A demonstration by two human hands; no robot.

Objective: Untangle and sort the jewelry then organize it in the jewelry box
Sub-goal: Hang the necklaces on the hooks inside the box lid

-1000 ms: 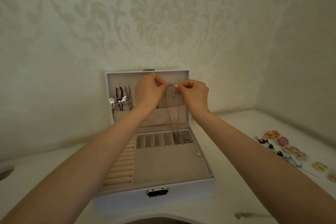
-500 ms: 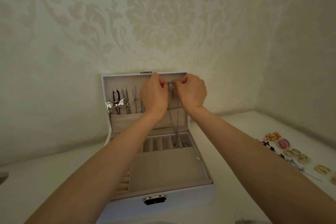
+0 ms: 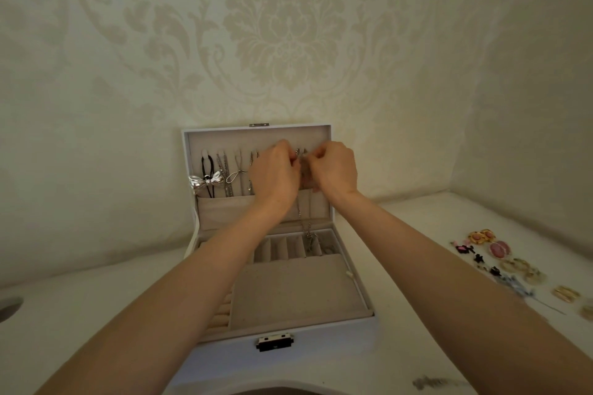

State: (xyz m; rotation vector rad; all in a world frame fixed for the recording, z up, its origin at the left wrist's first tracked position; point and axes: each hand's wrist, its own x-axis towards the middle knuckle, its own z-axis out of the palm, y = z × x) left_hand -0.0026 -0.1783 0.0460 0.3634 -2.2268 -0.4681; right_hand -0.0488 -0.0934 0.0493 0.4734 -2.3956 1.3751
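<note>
Silver chain necklace pinched at its top by the left hand and right hand, held close together at the hooks of the raised lid; the chain hangs below the hands into a small rear compartment of the jewelry box. Left of the hands, several hung necklaces drop into the lid pocket, so necklace sorting appears well along. Below the hands the ring rolls and flat tray look unfilled, and the earrings, far right of the hands on the tabletop, are not yet stored.
</note>
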